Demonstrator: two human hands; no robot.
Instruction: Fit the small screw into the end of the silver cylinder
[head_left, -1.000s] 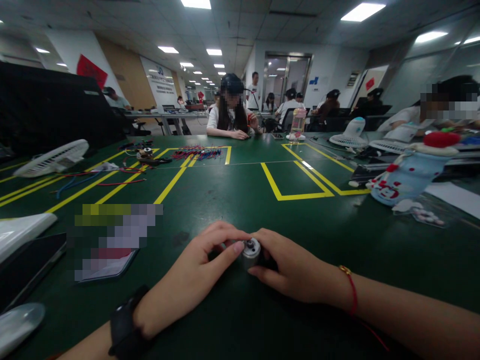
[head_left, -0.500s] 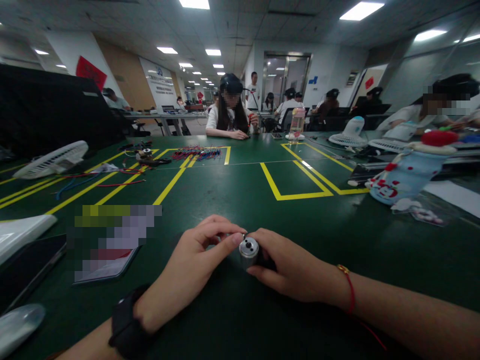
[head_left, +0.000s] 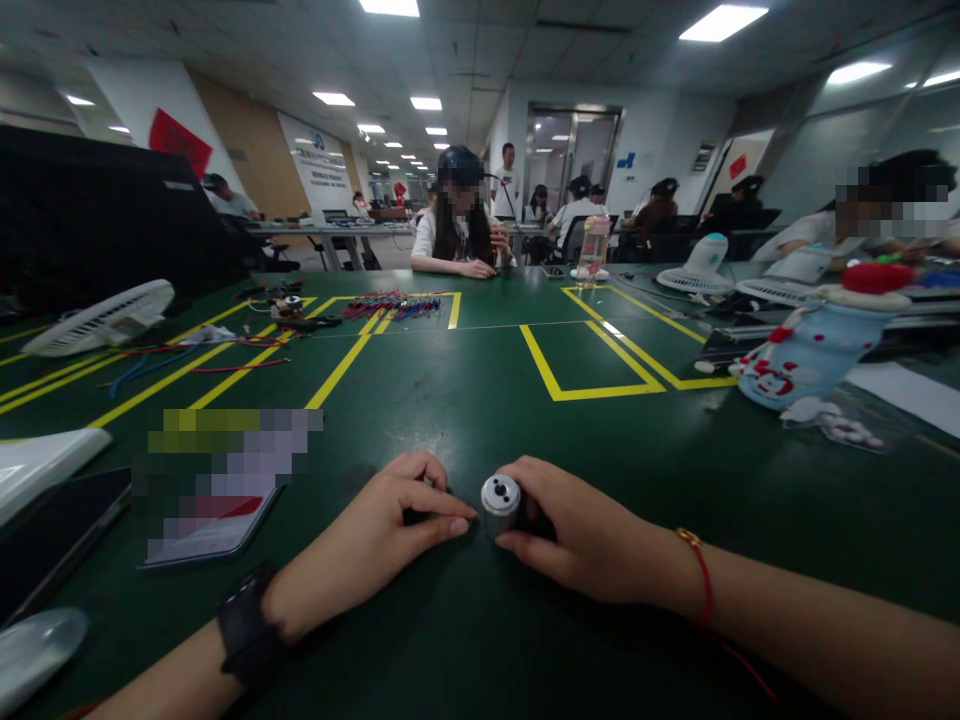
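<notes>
A small metal cylinder (head_left: 500, 497) stands near the middle of the green table (head_left: 442, 400), its round silver top facing up with a dark centre and small holes. My right hand (head_left: 574, 530) grips it from the right, thumb in front and fingers behind. Just left of the cylinder is my left hand (head_left: 409, 510), apart from it, thumb and fingertips pinched together. Whatever lies between those fingertips is too small to make out. A black watch (head_left: 251, 622) is on my left wrist.
Left: a pixelated card or booklet (head_left: 225, 500), a dark device (head_left: 60, 530), a white fan (head_left: 105, 318) and loose wires (head_left: 397, 306). Right: a blue bottle (head_left: 810, 350), a small plastic bag (head_left: 844, 425) and more fans. A person (head_left: 461, 225) sits across the table.
My left hand has drawn back from the cylinder's top, moving left and down, its fingertips now pressed together. My right hand still holds the cylinder, which has barely shifted.
</notes>
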